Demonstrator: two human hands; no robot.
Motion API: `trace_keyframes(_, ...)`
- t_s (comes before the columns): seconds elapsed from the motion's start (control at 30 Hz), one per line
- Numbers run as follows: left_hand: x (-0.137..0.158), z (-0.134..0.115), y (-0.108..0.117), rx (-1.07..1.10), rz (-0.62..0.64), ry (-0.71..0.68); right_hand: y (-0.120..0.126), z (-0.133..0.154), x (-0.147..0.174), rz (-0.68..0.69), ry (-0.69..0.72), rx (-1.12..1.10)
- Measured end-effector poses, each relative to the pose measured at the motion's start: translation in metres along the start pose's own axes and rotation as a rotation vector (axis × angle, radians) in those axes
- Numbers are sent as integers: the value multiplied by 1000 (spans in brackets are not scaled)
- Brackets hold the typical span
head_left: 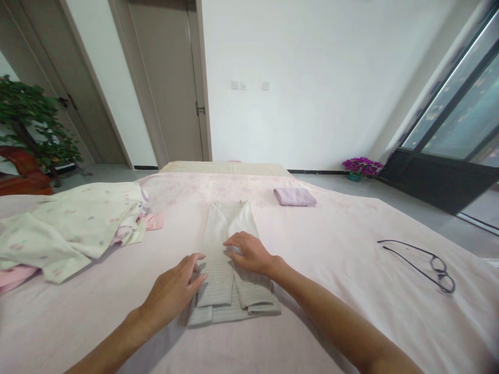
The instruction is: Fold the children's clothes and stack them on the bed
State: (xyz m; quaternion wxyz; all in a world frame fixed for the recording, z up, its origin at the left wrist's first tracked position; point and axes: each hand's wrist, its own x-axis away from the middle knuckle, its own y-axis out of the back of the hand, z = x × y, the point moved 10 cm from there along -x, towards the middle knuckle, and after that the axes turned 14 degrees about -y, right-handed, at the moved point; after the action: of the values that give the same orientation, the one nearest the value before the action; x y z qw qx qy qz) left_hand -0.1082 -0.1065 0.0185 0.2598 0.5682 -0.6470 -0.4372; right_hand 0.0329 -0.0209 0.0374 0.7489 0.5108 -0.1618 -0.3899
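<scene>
A light grey ribbed garment, perhaps a cardigan, lies flat on the pink bedspread in front of me. Its long sleeves or side panels are folded inward, running down toward me over the body. My left hand is at the garment's left edge, thumb and fingers apart, holding nothing. Over the middle of the garment is my right hand, palm down with fingers stretched to the left. Whether its fingertips press on the cloth I cannot tell.
A pile of pale printed clothes lies at the left, with pink cloth beside it. Beyond the garment to the right is a folded lilac cloth. Black-framed glasses rest at the right. Purple flowers stand on the floor.
</scene>
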Motion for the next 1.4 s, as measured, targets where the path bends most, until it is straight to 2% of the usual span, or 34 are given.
trace_keyframes(0.17, -5, 29, -10, 178, 18, 69, -23, 76, 39, 167, 233, 139)
trace_keyframes(0.23, -8, 34, -12, 232, 2, 81, -33, 87, 46, 187, 250, 211)
trace_keyframes(0.3, -9, 37, -11, 256, -30, 81, -39, 85, 45, 187, 214, 198)
trace_keyframes(0.37, -7, 40, -8, 249, -66, 88, -35, 74, 37, 155, 129, 50)
trace_keyframes(0.43, -4, 43, -5, 205, -88, 108, -20, 47, 23, 55, -50, -248)
trace_keyframes(0.57, 2, 42, 1, 85, -88, 134, 10, -43, 9, -265, -448, -1095)
trace_keyframes(0.63, 1, 35, 5, 22, -95, 93, 12, -83, 9, -393, -555, -1443)
trace_keyframes(0.7, -3, 27, 7, -61, -109, 13, 8, -110, 8, -444, -632, -1647)
trace_keyframes(0.77, -12, 21, 7, -148, -124, -76, 0, -127, 9, -450, -699, -1758)
trace_keyframes(0.87, -32, 19, 3, -262, -136, -147, -10, -136, 12, -438, -759, -1813)
trace_keyframes(1.07, -76, 1, -2, -352, -149, -194, -4, -132, 9, -412, -661, -1767)
trace_keyframes(1.2, -102, -3, 1, -437, -151, -122, 3, -130, 8, -408, -625, -1741)
trace_keyframes(1.4, -139, 29, -1, -463, -50, 89, 6, -111, 0, -259, -495, -1976)
